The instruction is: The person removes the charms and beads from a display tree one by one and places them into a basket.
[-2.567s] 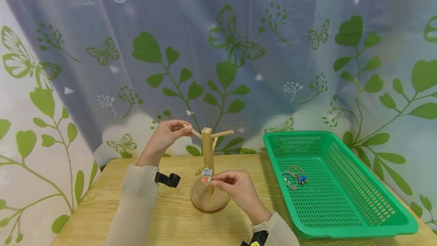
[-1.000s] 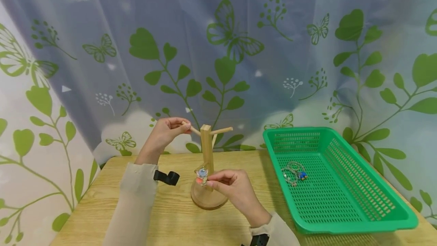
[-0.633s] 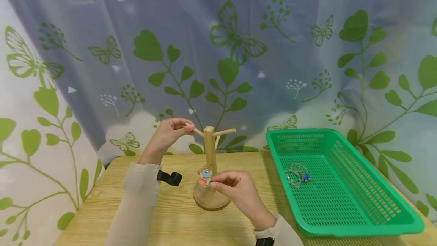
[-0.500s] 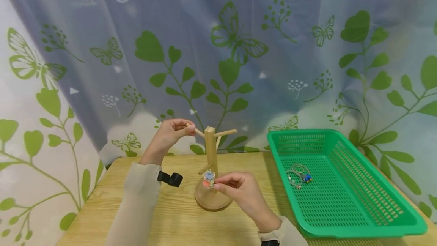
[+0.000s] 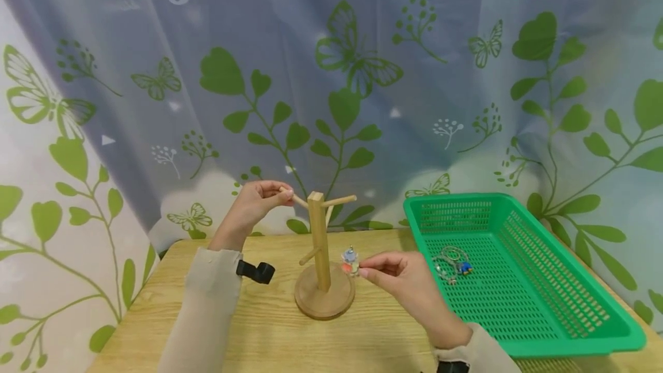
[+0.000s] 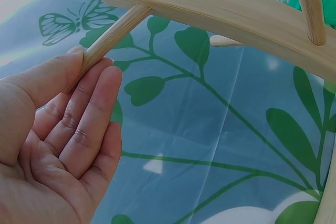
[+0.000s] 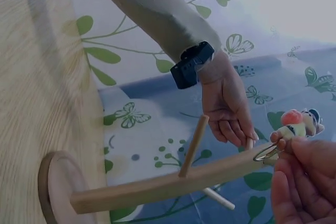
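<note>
A wooden peg stand (image 5: pixel 320 246) rises from a round base, with several pegs sticking out of its post. My left hand (image 5: pixel 254 209) pinches the upper left peg (image 6: pixel 113 35) between thumb and fingers. To the right of the post, my right hand (image 5: pixel 409 286) holds a keychain (image 5: pixel 350 262) between thumb and fingertips. Its small figure (image 7: pixel 298 123) has red, pale yellow and blue parts, and a metal ring (image 7: pixel 265 153) shows beside it. The lower front peg (image 5: pixel 310 256) carries nothing and stands apart from the keychain.
A green plastic basket (image 5: pixel 523 350) stands at the right of the wooden table (image 5: pixel 269 332). Inside it lie ring-shaped trinkets (image 5: pixel 449 263), one with a blue figure. Behind the table hangs a leaf-and-butterfly curtain (image 5: pixel 290 45).
My right hand has drawn the keychain away from the lower front peg, off to the right of the post. The left hand stays on the upper peg.
</note>
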The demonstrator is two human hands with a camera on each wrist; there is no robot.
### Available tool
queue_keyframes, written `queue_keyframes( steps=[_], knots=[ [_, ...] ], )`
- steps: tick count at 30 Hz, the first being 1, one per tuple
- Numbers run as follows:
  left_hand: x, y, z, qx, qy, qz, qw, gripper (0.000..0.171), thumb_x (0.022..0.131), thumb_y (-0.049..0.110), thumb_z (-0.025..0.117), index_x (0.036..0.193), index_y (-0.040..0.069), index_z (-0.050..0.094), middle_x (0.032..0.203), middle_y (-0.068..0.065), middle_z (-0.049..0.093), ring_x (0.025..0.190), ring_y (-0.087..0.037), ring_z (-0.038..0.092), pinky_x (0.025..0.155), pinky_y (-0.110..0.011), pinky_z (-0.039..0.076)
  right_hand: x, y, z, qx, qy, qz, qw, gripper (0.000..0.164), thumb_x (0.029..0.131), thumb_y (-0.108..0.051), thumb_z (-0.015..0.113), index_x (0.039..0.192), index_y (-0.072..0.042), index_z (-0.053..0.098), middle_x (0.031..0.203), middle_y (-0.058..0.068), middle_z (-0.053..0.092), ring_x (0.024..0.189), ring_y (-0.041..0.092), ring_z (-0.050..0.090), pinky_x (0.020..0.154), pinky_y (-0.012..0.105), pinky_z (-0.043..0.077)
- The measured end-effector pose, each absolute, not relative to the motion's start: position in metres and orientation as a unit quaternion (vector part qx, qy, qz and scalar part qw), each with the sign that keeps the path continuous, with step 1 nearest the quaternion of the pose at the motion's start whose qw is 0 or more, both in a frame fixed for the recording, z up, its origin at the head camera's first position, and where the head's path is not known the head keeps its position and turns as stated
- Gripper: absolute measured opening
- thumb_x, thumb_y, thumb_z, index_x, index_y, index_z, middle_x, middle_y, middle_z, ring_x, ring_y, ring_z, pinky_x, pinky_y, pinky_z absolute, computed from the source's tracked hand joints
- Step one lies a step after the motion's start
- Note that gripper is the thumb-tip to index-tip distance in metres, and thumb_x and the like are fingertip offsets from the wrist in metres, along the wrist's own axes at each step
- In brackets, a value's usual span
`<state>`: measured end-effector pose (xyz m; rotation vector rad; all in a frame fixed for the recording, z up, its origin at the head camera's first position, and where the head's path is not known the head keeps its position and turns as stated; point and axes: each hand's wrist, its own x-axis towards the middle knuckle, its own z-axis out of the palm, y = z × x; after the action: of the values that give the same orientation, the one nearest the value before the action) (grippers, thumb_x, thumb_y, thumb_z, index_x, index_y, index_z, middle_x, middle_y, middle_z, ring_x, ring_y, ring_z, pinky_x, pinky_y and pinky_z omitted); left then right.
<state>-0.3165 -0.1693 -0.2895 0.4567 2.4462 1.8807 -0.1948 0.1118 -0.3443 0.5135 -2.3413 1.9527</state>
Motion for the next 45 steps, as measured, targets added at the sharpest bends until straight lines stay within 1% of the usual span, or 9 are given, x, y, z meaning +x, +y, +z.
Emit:
queue_keyframes(
  steps=[7,14,19,25,32,34,35,40,45],
  knots=[
    [-0.317,-0.17,-0.291,0.142,0.783,0.606,0.013,0.032,0.089,0.023,0.067,0.106,-0.003,0.065,0.084,0.001,0.071,0.084,-0.015,0.066,0.108,-0.054,0.025,-0.195,0.134,-0.337,0.138,-0.773,0.619,-0.001,0.024,0.083,-0.019,0.073,0.097,0.001,0.072,0.094,0.01,0.071,0.078,0.014,0.064,0.068,0.028,0.052],
    [-0.318,-0.169,-0.291,0.145,0.781,0.607,0.01,0.032,0.089,0.021,0.067,0.108,-0.005,0.064,0.082,0.002,0.07,0.083,-0.015,0.066,0.107,-0.052,0.028,-0.205,0.158,-0.331,0.098,-0.825,0.557,0.012,0.018,0.083,-0.021,0.073,0.095,-0.007,0.074,0.092,0.005,0.072,0.079,0.016,0.064,0.065,0.03,0.051],
    [-0.317,-0.171,-0.29,0.152,0.777,0.61,0.008,0.033,0.09,0.019,0.065,0.109,-0.008,0.063,0.08,0.005,0.069,0.08,-0.014,0.066,0.107,-0.05,0.031,-0.217,0.178,-0.336,0.089,-0.845,0.527,0.018,0.022,0.084,-0.026,0.072,0.098,-0.008,0.074,0.094,0.006,0.071,0.08,0.018,0.061,0.063,0.032,0.047],
    [-0.317,-0.171,-0.29,0.154,0.778,0.61,0.006,0.033,0.089,0.021,0.067,0.108,-0.006,0.064,0.081,0.004,0.07,0.082,-0.016,0.066,0.106,-0.05,0.031,-0.229,0.198,-0.343,0.064,-0.856,0.513,0.015,0.027,0.084,-0.029,0.072,0.101,-0.009,0.072,0.097,0.005,0.07,0.089,0.023,0.061,0.07,0.034,0.048],
    [-0.317,-0.171,-0.29,0.147,0.78,0.608,0.012,0.029,0.088,0.023,0.068,0.105,-0.001,0.066,0.088,-0.005,0.072,0.089,-0.02,0.065,0.108,-0.054,0.026,-0.237,0.221,-0.343,0.053,-0.87,0.489,0.032,0.032,0.087,-0.033,0.069,0.106,-0.007,0.071,0.1,0.006,0.07,0.084,0.013,0.06,0.07,0.034,0.05],
    [-0.317,-0.171,-0.29,0.145,0.78,0.609,0.011,0.028,0.088,0.022,0.068,0.105,-0.001,0.066,0.087,-0.005,0.072,0.087,-0.018,0.065,0.108,-0.054,0.026,-0.241,0.228,-0.344,0.053,-0.872,0.484,0.041,0.035,0.087,-0.035,0.068,0.108,-0.007,0.07,0.102,0.006,0.07,0.086,0.013,0.06,0.073,0.036,0.051],
    [-0.317,-0.171,-0.29,0.145,0.779,0.61,0.011,0.028,0.089,0.022,0.068,0.105,-0.001,0.066,0.088,-0.005,0.072,0.087,-0.017,0.065,0.108,-0.053,0.026,-0.243,0.232,-0.345,0.054,-0.873,0.483,0.046,0.036,0.088,-0.036,0.067,0.109,-0.007,0.07,0.103,0.006,0.07,0.092,0.014,0.06,0.078,0.037,0.051],
    [-0.317,-0.171,-0.289,0.153,0.775,0.613,0.009,0.028,0.089,0.019,0.067,0.106,-0.003,0.065,0.082,0.002,0.071,0.083,-0.014,0.065,0.108,-0.052,0.028,-0.25,0.249,-0.349,0.04,-0.873,0.483,0.053,0.041,0.089,-0.038,0.065,0.112,-0.004,0.067,0.106,0.009,0.068,0.094,0.017,0.06,0.081,0.042,0.05],
    [-0.318,-0.172,-0.29,0.159,0.772,0.616,0.01,0.025,0.09,0.017,0.066,0.104,-0.003,0.065,0.08,0.006,0.069,0.08,-0.013,0.066,0.108,-0.051,0.029,-0.255,0.263,-0.354,0.025,-0.871,0.488,0.049,0.046,0.09,-0.038,0.063,0.116,0.0,0.064,0.109,0.01,0.067,0.09,0.008,0.061,0.084,0.044,0.05]
  ],
)
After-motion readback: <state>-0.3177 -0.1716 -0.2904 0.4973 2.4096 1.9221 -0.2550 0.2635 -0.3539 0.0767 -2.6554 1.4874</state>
